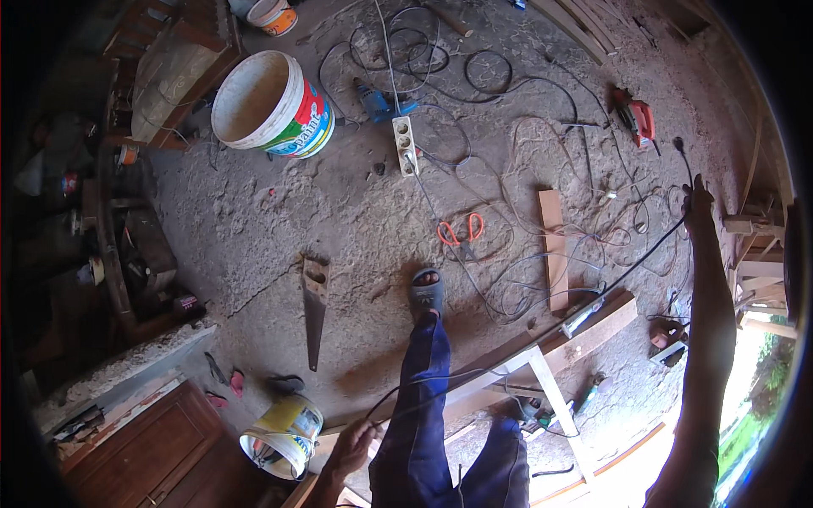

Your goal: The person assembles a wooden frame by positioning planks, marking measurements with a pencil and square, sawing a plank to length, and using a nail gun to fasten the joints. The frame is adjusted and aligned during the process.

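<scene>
A dark cable (650,247) stretches across the floor in front of me, with a black plug (678,144) at its far end. My right hand (697,208), arm reaching out at the far right, is closed on this cable a little below the plug. Near my left thigh, my left hand (352,446) is closed on a thinner-looking stretch of dark cable (391,392) that crosses my legs. Whether both stretches are one cable I cannot tell for sure. A white power strip (405,146) lies ahead on the floor, with a plug in its near socket.
Loose cables (489,76) coil over the rough floor. Around them lie orange-handled scissors (460,230), a handsaw (314,309), a blue power drill (373,102), a red power tool (640,122) and a wooden board (554,248). A paint bucket (312,127) stands at the left. Timber (610,322) lies beside my legs.
</scene>
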A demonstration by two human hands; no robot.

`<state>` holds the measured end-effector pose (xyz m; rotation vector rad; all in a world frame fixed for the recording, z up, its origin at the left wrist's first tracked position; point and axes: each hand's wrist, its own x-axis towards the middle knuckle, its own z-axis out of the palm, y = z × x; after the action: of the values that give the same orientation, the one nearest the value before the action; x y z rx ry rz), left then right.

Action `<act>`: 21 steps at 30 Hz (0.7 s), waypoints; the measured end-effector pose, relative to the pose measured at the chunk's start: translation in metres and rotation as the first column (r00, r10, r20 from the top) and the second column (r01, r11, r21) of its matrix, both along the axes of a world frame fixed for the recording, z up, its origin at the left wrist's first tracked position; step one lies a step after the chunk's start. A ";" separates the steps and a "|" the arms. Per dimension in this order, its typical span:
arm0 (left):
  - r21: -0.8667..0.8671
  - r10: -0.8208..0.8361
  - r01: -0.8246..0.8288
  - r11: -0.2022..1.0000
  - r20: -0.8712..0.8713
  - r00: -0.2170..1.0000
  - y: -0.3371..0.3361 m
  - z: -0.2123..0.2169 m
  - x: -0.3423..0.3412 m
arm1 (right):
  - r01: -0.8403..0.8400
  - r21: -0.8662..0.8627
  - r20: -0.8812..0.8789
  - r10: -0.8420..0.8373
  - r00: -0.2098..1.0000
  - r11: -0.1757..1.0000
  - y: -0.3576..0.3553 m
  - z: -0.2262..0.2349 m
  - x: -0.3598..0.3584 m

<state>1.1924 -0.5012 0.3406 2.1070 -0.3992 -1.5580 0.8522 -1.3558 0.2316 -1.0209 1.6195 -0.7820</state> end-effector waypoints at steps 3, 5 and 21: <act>-0.038 0.519 -0.518 0.855 0.068 0.852 0.046 -0.066 0.030 | 0.080 -0.101 0.152 -0.064 0.986 0.992 -0.042 -0.003 0.020; 0.090 0.675 -0.673 0.734 0.008 0.738 0.052 -0.086 0.055 | 0.029 -0.139 0.107 -0.014 0.994 0.990 -0.070 -0.009 0.013; -0.102 0.360 -0.396 0.912 -0.262 0.896 -0.255 -0.173 -0.053 | -0.831 -0.167 -0.550 0.649 0.525 0.530 0.264 -0.243 0.502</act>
<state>1.1389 -0.7558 0.1679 1.7274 -0.0153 -1.4691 1.3541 -1.0921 -0.0110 -2.1626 1.1122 -0.2647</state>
